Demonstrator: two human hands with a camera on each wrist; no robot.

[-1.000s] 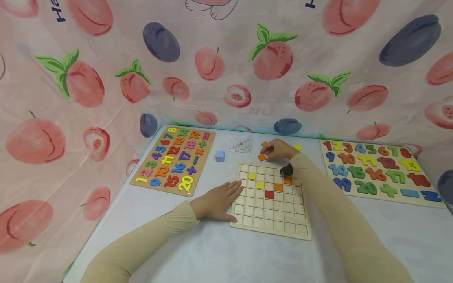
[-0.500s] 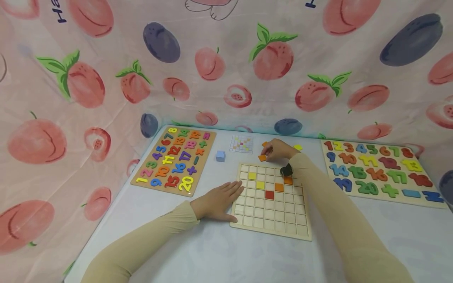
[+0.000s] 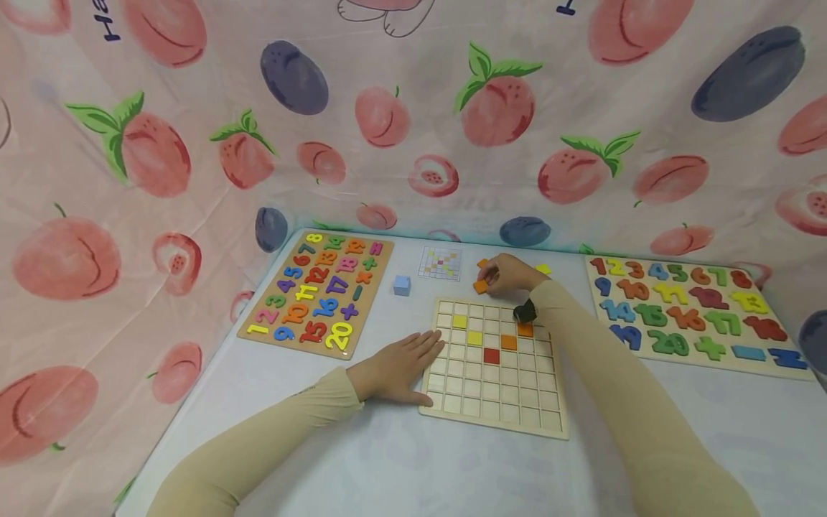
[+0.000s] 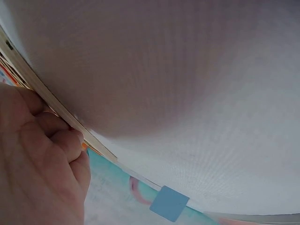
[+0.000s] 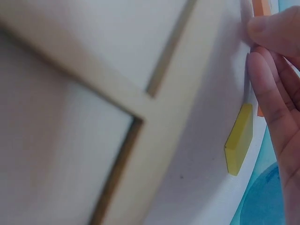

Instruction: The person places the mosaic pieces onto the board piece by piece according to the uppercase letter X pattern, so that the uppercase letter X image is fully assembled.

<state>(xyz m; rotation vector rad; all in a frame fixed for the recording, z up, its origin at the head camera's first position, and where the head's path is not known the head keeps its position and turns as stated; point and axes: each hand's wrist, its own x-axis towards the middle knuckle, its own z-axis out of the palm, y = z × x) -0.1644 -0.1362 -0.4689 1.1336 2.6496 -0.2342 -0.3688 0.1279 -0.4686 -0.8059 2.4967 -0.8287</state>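
Note:
My left hand [image 3: 400,368] lies flat with fingers spread over the left edge of a wooden grid board [image 3: 481,413]. In the left wrist view that hand [image 4: 44,154] is along the board's edge. Beyond the board's far edge, the fingertips of my right hand [image 3: 507,274] pinch an orange square tile [image 3: 480,286]. The right wrist view shows the thumb and forefinger close together, with the orange tile [image 5: 262,7] at the thumb tip. Two yellow tiles [image 3: 474,338], a red tile [image 3: 492,356] and orange tiles [image 3: 509,342] sit in the board's squares; my right wrist partly covers the board.
A printed pattern card [image 3: 440,263] and a light blue cube [image 3: 402,285] are left of my right hand. Another orange tile [image 3: 482,263] and a yellow tile [image 3: 543,269] lie near that hand. Number boards stand left [image 3: 352,345] and right [image 3: 698,365]. A fruit-patterned curtain [image 3: 413,86] hangs behind.
The orange tile at my right fingertips has shifted very slightly toward the hand. My left hand has stayed in place on the board's edge.

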